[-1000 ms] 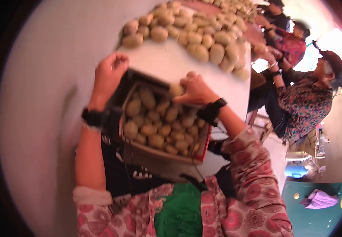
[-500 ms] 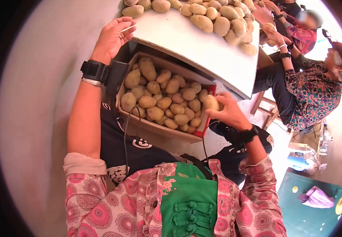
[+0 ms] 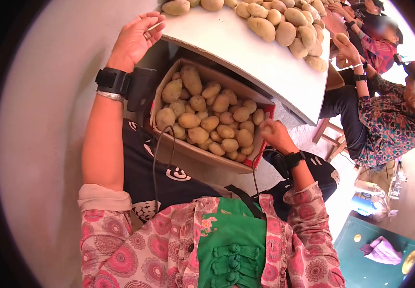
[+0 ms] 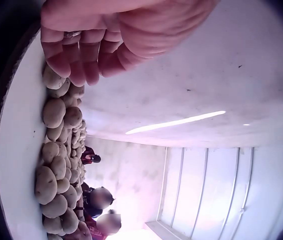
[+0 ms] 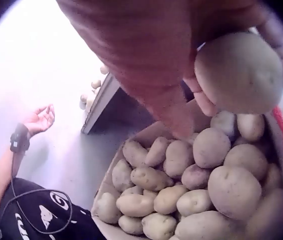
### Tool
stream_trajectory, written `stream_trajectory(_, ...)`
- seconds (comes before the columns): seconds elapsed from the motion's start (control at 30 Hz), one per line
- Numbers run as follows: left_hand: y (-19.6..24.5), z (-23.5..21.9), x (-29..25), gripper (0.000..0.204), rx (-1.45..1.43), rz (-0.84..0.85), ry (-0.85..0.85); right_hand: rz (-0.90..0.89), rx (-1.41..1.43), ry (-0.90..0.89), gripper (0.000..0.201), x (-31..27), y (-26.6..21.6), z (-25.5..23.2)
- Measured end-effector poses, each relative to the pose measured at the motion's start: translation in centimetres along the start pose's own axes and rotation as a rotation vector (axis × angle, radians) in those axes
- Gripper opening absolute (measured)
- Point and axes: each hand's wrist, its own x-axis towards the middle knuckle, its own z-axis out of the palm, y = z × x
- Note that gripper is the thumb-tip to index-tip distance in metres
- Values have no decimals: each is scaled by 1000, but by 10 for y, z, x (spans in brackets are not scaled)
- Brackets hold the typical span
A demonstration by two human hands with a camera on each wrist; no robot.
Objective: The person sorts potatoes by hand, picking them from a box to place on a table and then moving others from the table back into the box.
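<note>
Our right hand (image 3: 275,135) grips one potato (image 5: 239,72) just above the filled box (image 3: 194,150) on our lap. Our left hand (image 3: 134,41), fingers loosely curled, holds nothing beside the bench (image 3: 246,53) edge.

A single pale tan potato (image 5: 239,72), smooth and oval with a few tiny specks, is pinched in the fingers of the right hand (image 3: 275,134) at the right end of a cardboard box (image 3: 195,152). The open box rests on the person's lap under the edge of the white bench (image 3: 246,53), filled with similar small tan potatoes piled loosely.
</note>
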Motion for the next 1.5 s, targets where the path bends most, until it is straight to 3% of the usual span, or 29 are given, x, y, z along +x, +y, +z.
stream_trajectory(0.1, 5, -3, -3, 19, -2, 15, 18, -17, -1, -37, 36, 7, -16, -2)
stream_trajectory(0.27, 9, -11, -1, 21, 58, -7, 54, -228, 129, -141, 31, 8, -36, 11)
stream_trajectory(0.43, 11, -11, -1, 22, 64, -8, 30, -244, 135, -182, 25, 7, -18, 42)
stream_trajectory(0.5, 10, -16, 3, 22, 62, -3, 12, -42, 269, -329, 19, 8, 3, 60)
stream_trajectory(0.67, 15, -3, -1, 22, 81, -15, -5, 45, 152, -433, 21, 3, 7, 45)
stream_trajectory(0.73, 10, -9, -1, 22, 69, -3, -41, -9, 160, -242, 19, 12, -14, 25)
stream_trajectory(0.77, 10, -11, 3, 22, 58, 11, -73, -200, 183, -144, 16, 16, -20, 19)
stream_trajectory(0.87, 19, 5, -5, 20, 28, 26, 107, -314, 308, -158, 17, 45, -57, -12)
stream_trajectory(0.97, 22, 7, -13, 23, -30, 69, 202, -187, 499, -269, 15, 53, -121, -60)
stream_trajectory(1.1, 24, 6, -16, 33, -128, 74, 274, -328, 290, -172, 19, 114, -164, -111)
stream_trajectory(1.17, 24, 7, -19, 35, -139, 74, 300, -493, 172, -56, 20, 148, -179, -127)
stream_trajectory(1.23, 27, 7, -22, 36, -230, 46, 322, -377, 202, -45, 25, 177, -198, -141)
stream_trajectory(1.33, 17, 2, -17, 34, -359, 8, 346, -520, 53, 80, 32, 222, -225, -139)
stream_trajectory(1.43, 14, 9, -20, 32, -435, -25, 380, -587, 107, 138, 44, 268, -249, -106)
stream_trajectory(1.5, 18, 16, -21, 32, -444, -64, 398, -747, -45, 355, 53, 297, -271, -84)
